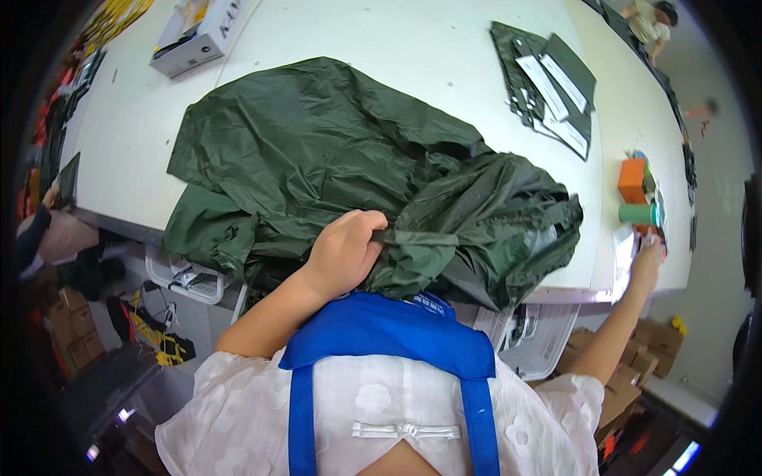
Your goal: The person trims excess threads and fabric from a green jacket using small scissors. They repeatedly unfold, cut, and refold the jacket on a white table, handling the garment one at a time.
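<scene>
A large dark green garment of thin, shiny fabric (pixel 294 143) lies crumpled across the table in front of me. My left hand (pixel 345 250) is closed on a folded strip of it near the table's front edge. Far out to the right, my right hand (pixel 648 262) reaches to a cluster of small things. Close to its fingers are a green cylinder (pixel 637 213) and a sheet of white paper (pixel 624 258). An orange box (pixel 633 181) stands just beyond. Its fingers are small and unclear, so any hold there is not visible.
Dark green packets with white labels (pixel 556 87) lie at the back right of the white table (pixel 413 40). An open white box (pixel 190 51) stands at the back left. White plastic baskets (pixel 540 341) hang under the front edge. Other people (pixel 651 28) are at the table's far right and left.
</scene>
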`<state>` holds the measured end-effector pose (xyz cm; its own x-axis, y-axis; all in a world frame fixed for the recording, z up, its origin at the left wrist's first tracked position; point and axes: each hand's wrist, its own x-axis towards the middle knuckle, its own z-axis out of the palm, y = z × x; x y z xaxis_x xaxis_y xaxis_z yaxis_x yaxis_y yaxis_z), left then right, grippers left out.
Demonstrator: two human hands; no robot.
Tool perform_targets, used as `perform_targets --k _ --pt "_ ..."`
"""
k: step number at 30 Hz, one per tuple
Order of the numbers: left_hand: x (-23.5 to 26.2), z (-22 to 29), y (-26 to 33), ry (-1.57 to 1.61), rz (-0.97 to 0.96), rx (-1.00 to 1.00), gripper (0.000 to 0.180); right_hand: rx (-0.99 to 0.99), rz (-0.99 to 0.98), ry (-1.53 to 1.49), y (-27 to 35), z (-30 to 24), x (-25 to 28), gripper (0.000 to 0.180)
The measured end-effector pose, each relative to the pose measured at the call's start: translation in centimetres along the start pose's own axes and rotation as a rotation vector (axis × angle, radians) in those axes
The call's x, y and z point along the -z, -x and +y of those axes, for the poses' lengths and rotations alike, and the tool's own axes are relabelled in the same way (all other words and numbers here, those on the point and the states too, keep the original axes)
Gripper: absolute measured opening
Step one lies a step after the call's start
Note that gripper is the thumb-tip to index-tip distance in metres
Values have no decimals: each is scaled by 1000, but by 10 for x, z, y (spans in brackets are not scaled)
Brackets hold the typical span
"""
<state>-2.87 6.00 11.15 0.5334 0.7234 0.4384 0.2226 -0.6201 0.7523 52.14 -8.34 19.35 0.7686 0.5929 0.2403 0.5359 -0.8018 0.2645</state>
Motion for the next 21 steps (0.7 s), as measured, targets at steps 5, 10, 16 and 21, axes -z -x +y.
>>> perform_targets --k 5,10,16,21 --pt "7 -14 -23 130 117 352 17 689 -24 -695 77 -141 -47 55" --pt "35 -7 -60 142 126 299 14 881 -468 -1131 111 -267 -10 66" --pt "70 -34 -71 269 267 482 8 887 -536 -1112 68 -270 17 20" --pt "66 -37 -70 499 280 485 10 756 -727 -1314 86 -277 82 36"
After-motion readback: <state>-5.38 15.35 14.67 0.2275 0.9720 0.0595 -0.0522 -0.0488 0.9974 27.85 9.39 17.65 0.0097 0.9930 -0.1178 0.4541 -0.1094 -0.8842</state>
